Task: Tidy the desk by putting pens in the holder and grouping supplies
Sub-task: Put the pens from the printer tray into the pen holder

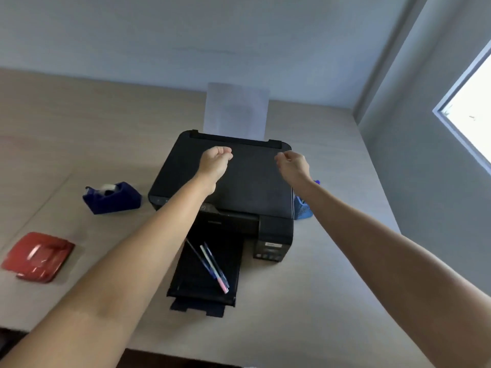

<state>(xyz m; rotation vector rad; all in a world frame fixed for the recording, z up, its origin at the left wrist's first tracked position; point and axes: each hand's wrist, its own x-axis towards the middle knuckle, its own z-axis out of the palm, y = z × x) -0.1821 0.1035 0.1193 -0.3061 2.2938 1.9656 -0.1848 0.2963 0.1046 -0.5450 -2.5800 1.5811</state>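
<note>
Across the pale wood-grain desk (332,274), the largest item is the black flat-topped printer (239,181), set mid-desk toward the back edge, with a white sheet (236,110) upright in its rear feed. Its black output tray (204,277) extends toward the front edge and carries three loose pens (212,266), touching one another. A blue mesh pen holder (303,208) stands against the printer's right side, mostly hidden by the right forearm. Near the left edge sit a red flat stapler-like item (38,257) and, further back, a dark blue tape dispenser (113,197).

Both hands hover above the printer lid, holding nothing: left hand (215,162) loosely fisted, right hand (293,163) loosely curled.

Recommended procedure: lower one hand to the tray, gather the pens together, lift clear of the tray lip, then insert them upright in the holder. Open desk lies right of the tray; the right edge is close behind the holder.
</note>
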